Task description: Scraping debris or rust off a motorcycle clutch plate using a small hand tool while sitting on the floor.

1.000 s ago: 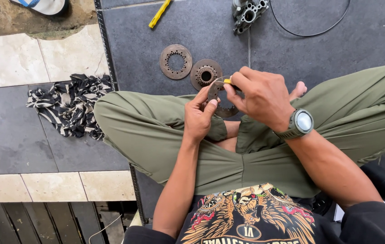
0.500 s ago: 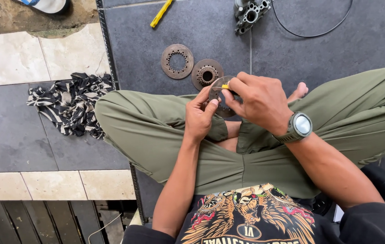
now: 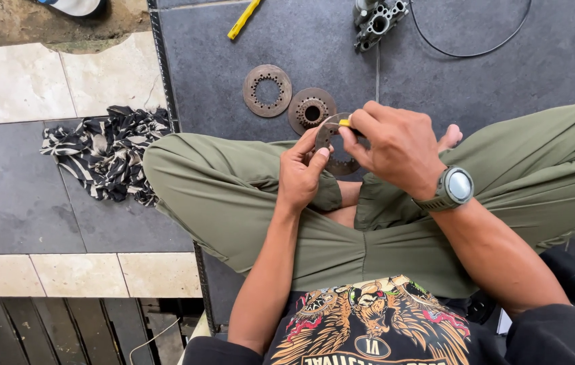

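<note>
where the pale tiles meet the dark floor (image 3: 477,74), a black-and-white patterned cloth (image 3: 105,159) lies crumpled at far left, just beside the person's bent left knee. person sits cross-legged in olive trousers. on the floor ahead of the knees: a rusty flat ring plate (image 3: 267,90), and touching its right edge a rusty toothed hub disc (image 3: 311,111). above them a yellow tool handle (image 3: 243,18) near the top edge. left hand (image 3: 303,177) is raised over the lap, fingers (image 3: 320,157) curled and pinching the lower-left rim of a thin round metal plate (image 3: 328,138), held on edge just right of the hub disc. right hand (image 3: 399,145) meets the plate from the right, fingers pressed together on a small yellow-tipped tool (image 3: 345,123) set against the plate's top rim. grey wristwatch (image 3: 455,187) on the right wrist. a bare foot shows behind the right hand. top right: grey cast metal engine part (image 3: 377,21) and a thin black cable (image 3: 477,49) looping on the floor.
</note>
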